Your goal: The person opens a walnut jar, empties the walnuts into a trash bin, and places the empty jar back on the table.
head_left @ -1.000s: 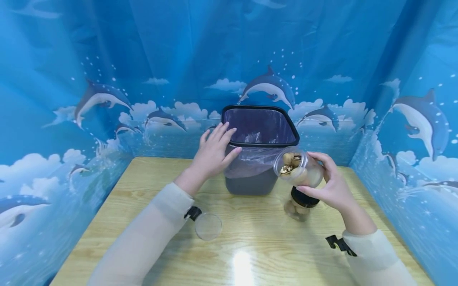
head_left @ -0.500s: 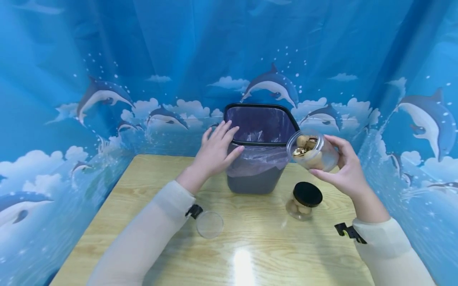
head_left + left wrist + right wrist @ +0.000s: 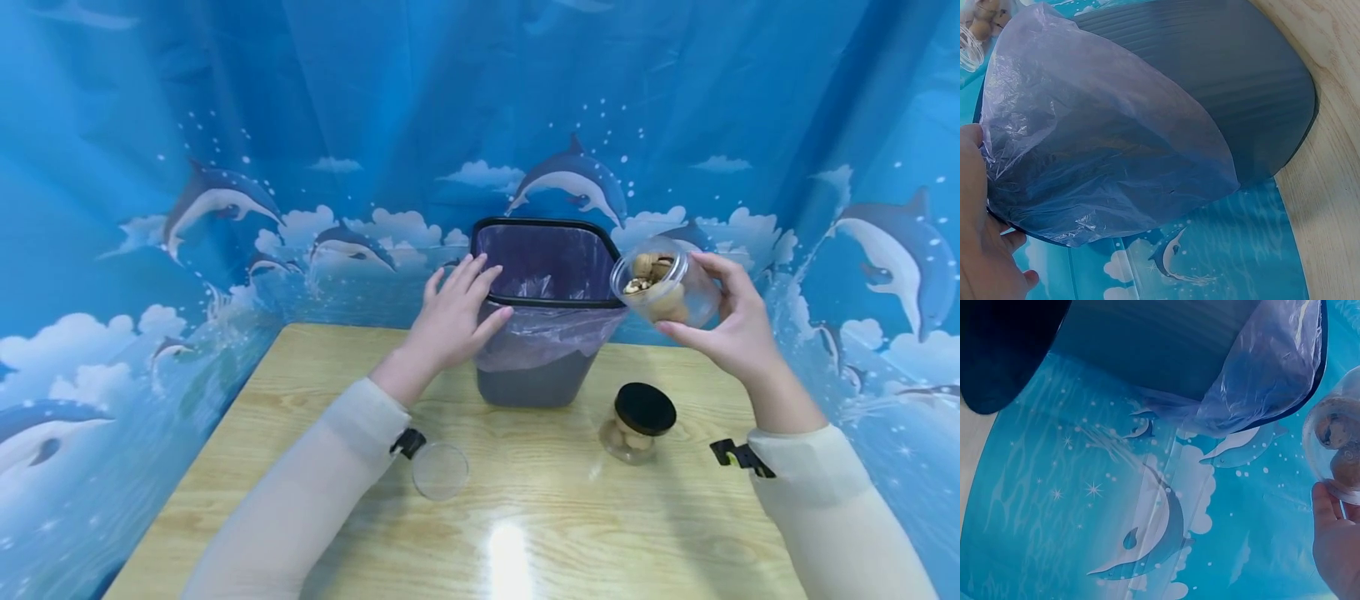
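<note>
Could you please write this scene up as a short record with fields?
Left hand: at the rim of the lined bin
Right hand: holds a tilted clear jar with nuts inside
Black-lidded jar: upright on the table, apart from the bin
Clear disc: flat on the table, by the left sleeve
Backdrop: blue with dolphins

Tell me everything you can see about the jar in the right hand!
The jar is clear and round, maybe glass or plastic, with a ringed rim and no lid on. Nuts, some broken, sit inside. The right hand grips it above the table, tilted, its mouth turned toward the bin. The right wrist view shows a gap between them.
</note>
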Demonstrator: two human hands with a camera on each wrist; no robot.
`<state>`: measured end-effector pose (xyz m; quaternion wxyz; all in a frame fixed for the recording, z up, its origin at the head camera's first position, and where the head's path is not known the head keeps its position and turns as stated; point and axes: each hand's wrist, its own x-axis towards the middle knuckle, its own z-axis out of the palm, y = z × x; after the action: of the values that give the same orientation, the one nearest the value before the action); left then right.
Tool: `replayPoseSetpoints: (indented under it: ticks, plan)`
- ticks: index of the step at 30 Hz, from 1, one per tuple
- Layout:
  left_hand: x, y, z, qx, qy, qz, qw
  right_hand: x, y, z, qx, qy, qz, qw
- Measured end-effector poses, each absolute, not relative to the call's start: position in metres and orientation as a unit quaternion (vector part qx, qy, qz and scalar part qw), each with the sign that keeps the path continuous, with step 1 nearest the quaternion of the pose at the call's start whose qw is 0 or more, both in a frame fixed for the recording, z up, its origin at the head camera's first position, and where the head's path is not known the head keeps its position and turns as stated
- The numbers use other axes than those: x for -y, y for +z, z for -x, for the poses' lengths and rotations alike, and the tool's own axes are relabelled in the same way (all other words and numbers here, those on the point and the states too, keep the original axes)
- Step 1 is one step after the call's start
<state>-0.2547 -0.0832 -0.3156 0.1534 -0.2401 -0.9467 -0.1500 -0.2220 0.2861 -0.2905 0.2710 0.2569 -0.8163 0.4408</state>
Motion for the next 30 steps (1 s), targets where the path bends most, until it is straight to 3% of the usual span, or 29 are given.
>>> replayPoseSetpoints:
  ticks: [18, 30]
  plan:
    - [0.083, -0.317, 0.255, 0.95, -0.143, 0.235, 0.149, -0.29, -0.27, 0.245, 0.879, 0.367, -0.19, 0.236]
    - [0.083, -0.317, 0.255, 0.948, -0.143, 0.237, 0.154, -0.287, -0.254, 0.254, 0.893, 0.318, -0.227, 0.226]
